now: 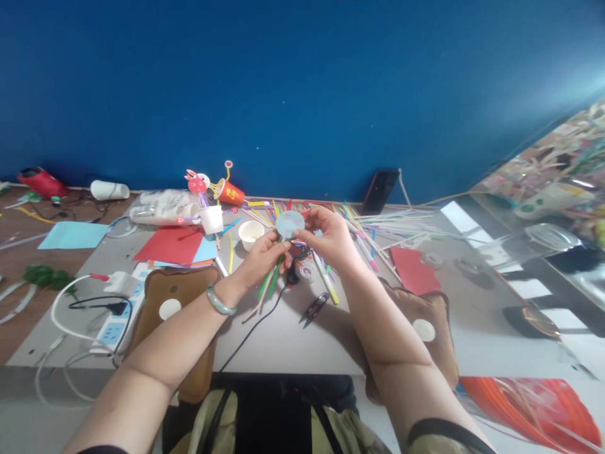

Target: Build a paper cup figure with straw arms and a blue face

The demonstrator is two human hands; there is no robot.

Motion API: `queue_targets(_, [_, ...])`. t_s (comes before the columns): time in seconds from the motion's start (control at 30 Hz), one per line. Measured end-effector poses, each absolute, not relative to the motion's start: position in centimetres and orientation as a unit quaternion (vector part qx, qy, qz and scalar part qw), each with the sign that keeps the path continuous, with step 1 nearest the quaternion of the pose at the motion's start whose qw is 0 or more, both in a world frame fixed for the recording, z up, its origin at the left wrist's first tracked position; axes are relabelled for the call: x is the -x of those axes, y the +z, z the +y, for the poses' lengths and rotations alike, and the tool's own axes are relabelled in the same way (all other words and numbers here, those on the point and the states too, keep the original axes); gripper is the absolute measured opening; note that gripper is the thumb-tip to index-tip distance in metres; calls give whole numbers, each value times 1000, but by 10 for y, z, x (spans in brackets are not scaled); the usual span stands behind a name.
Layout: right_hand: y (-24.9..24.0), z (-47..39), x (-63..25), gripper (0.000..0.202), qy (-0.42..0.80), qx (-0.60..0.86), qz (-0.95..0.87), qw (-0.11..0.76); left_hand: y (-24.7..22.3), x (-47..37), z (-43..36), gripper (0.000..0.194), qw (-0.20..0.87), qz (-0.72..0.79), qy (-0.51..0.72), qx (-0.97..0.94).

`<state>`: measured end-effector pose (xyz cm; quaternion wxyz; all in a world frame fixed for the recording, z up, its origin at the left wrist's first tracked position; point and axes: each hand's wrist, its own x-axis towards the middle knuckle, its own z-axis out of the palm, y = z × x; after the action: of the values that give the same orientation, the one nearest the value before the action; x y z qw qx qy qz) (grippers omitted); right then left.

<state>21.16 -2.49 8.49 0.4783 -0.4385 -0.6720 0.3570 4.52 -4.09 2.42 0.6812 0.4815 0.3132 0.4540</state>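
Observation:
A round light-blue disc point(290, 224) is held up between my two hands above the middle of the table. My right hand point(328, 234) pinches its right edge between thumb and finger. Closed fingers of my left hand point(265, 257) meet at its lower left edge; their exact grip is partly hidden. Below the left hand, green sticks point(273, 282) and pink ones slant down to the tabletop. A black corded tool point(293, 271), partly covered, lies under the hands beside a clear tape roll point(305, 272). Small dark snips point(314, 309) lie closer to me.
Behind my hands stands a white cup point(250, 233); many coloured sticks point(397, 224) spread rightward. Red paper point(167, 244), a decorated paper cup point(212, 219) and a power strip point(116, 325) are left. Brown cushions point(177, 359) flank me. A phone point(379, 191) leans on the wall.

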Motion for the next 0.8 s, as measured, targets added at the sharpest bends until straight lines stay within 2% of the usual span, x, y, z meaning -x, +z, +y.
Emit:
queue_targets(0.43, [81,-22,-212,28,346,432,-681,479,32,-47,-42,36,663,338,478,-466])
queue_targets(0.8, [84,-24,-210,27,348,426,-687,475,36,-48,-44,35,644,343,503,-463])
